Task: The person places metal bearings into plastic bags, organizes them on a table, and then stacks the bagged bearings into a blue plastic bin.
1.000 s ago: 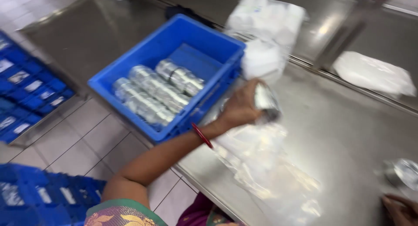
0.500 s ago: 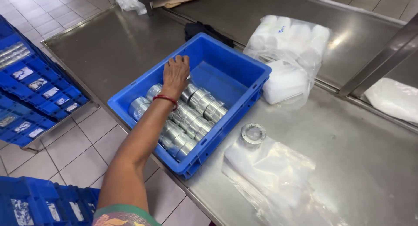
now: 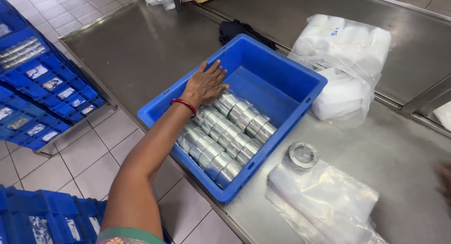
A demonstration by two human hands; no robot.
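Note:
My left hand (image 3: 205, 84), with a red bangle on its wrist, lies palm down and fingers spread over the left end of a blue plastic bin (image 3: 282, 70). It rests on the top of rows of shiny metal rings wrapped in clear film (image 3: 225, 136) and holds nothing. One bare metal ring (image 3: 303, 154) lies on the steel table (image 3: 399, 145) just right of the bin, on a pile of clear plastic bags (image 3: 324, 197). My right hand (image 3: 444, 183) is only a blur at the right edge.
A clear bag of white containers (image 3: 343, 42) and flat white packs lie behind the bin. A black cloth (image 3: 235, 28) sits at the bin's far corner. Blue crates with small parts (image 3: 42, 79) stand on the tiled floor at left, more (image 3: 47, 220) at bottom left.
A second ago my left hand held a wrapped ring over the table right of the bin. It then moved into the bin, let go, and now rests open on the rings.

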